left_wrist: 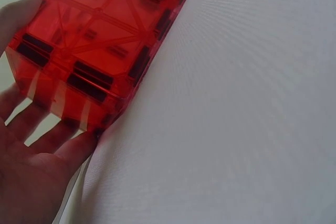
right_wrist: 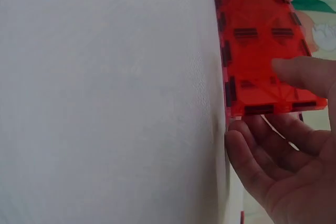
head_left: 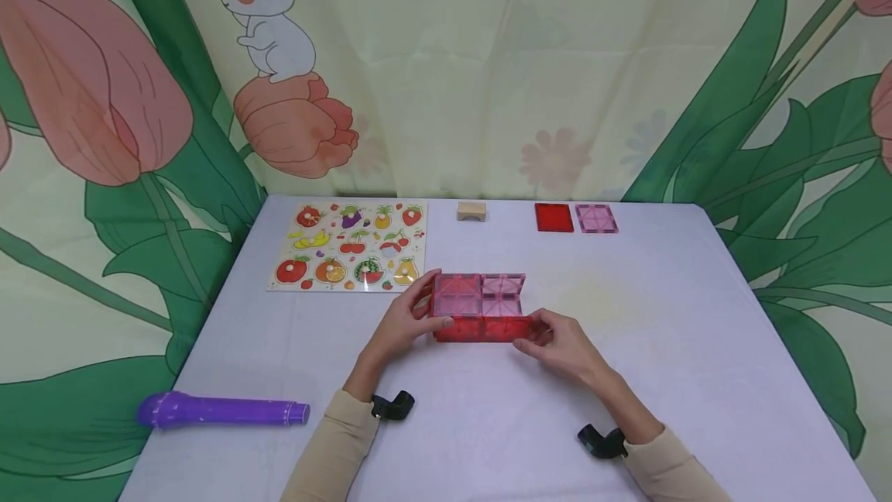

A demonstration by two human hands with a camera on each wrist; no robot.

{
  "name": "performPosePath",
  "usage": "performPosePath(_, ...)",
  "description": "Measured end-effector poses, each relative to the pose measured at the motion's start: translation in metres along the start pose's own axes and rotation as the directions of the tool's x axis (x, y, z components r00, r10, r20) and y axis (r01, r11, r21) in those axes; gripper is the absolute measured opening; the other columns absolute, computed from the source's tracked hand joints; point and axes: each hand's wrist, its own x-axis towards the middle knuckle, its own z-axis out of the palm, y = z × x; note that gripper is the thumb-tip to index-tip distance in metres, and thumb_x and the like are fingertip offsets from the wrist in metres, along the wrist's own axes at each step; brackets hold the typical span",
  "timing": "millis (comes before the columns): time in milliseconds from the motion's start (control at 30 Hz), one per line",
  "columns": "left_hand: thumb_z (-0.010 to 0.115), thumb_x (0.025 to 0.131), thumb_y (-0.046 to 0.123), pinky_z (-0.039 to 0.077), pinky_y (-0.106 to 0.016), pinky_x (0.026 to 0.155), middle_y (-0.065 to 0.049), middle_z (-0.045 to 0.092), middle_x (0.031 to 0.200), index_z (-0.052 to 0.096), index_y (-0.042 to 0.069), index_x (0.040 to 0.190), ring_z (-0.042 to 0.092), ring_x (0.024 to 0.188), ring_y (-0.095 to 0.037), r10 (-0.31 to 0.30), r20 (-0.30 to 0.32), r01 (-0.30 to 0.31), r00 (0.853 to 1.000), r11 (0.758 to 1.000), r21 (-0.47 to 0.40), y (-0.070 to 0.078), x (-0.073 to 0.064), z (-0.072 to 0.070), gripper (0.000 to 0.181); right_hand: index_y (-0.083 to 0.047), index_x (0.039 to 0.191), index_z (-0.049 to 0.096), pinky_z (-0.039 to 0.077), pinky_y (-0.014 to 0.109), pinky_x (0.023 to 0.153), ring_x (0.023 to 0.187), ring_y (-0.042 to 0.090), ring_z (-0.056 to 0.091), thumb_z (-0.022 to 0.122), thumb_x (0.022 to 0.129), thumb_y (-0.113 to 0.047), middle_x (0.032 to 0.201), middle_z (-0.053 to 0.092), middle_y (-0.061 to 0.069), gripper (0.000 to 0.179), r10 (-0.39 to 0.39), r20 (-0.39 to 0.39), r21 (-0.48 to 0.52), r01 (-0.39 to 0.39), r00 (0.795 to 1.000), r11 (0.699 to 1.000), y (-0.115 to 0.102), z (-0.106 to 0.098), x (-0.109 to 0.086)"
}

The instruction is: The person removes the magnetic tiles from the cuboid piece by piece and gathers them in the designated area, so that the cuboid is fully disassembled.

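Note:
A box of translucent magnetic tiles [head_left: 482, 329] stands at the middle of the table, red along its front and pink on top. One pink tile [head_left: 505, 285] tilts up at its back right. My left hand [head_left: 404, 320] grips the box's left end; in the left wrist view its fingers spread along the red end wall [left_wrist: 58, 95] with the thumb up at the top edge. At the opposite end, my right hand [head_left: 567, 343] holds the box between thumb and fingers. The right wrist view has that thumb [right_wrist: 299, 72] on the red front face [right_wrist: 252, 51], fingers bent at the end.
A red tile [head_left: 554, 218] and a pink tile [head_left: 596, 218] lie at the back right. A small wooden arch block [head_left: 471, 211] sits at the back edge. A fruit puzzle board [head_left: 348, 246] lies back left, and a purple toy microphone [head_left: 223, 411] front left.

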Motion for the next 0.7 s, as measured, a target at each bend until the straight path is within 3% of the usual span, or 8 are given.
performPosePath(233,0.084,0.080,0.041,0.047,-0.040,0.111,0.004,0.046,0.152,0.040,0.043,0.149,0.043,0.144,-0.023,0.003,-0.001,-0.003,1.000,1.000,-0.001,-0.0004,-0.0001,0.0003,0.082,-0.007,0.109,0.065,0.060,0.022,0.074,0.082,0.011,0.063,0.080,0.085,-0.016,0.096,0.070,0.004,0.030,-0.059,-0.013,-0.073,0.058,0.998,0.996,-0.0034,0.0026,-0.0015)
performPosePath(700,0.084,0.079,0.044,0.046,-0.042,0.113,-0.001,0.045,0.153,0.038,0.036,0.152,0.042,0.145,-0.026,-0.006,-0.009,0.006,1.000,1.000,0.009,0.0011,-0.0026,0.0003,0.086,-0.011,0.105,0.063,0.056,0.016,0.070,0.077,0.009,0.059,0.081,0.084,-0.016,0.091,0.070,-0.001,0.027,-0.081,-0.012,-0.095,0.080,0.997,0.992,-0.0060,0.0065,-0.0050)
